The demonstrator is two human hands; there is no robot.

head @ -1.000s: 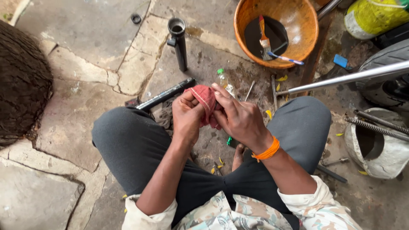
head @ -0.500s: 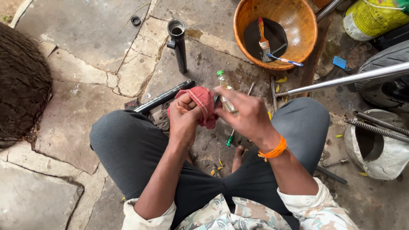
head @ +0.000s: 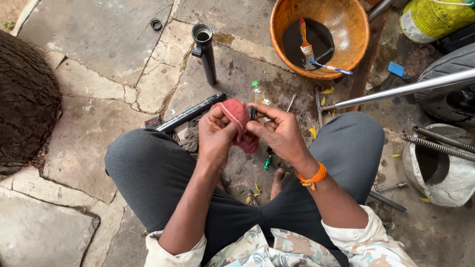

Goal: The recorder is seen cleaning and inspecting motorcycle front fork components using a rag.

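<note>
I sit on stone paving with my knees spread. My left hand [head: 216, 136] grips a bunched red rag [head: 238, 117] in front of me. My right hand [head: 279, 132], with an orange band at the wrist, pinches a small dark ring-like part [head: 253, 113] against the rag with its fingertips. Most of the small part is hidden by fingers and cloth. A small clear bottle with a green cap [head: 258, 92] lies on the ground just beyond my hands.
An orange bowl [head: 346, 29] holds dark liquid, a paintbrush [head: 306, 44] and a toothbrush. Two black tubes [head: 205, 52] [head: 190, 113] lie on the paving. A shiny metal rod [head: 405, 90], a grey pot [head: 440, 173] with springs, a yellow container [head: 435, 17] and a tree trunk [head: 24, 113] surround me.
Both hands stayed together over the rag; the fingers shifted slightly, turning the small part against the cloth. The view moved a little.
</note>
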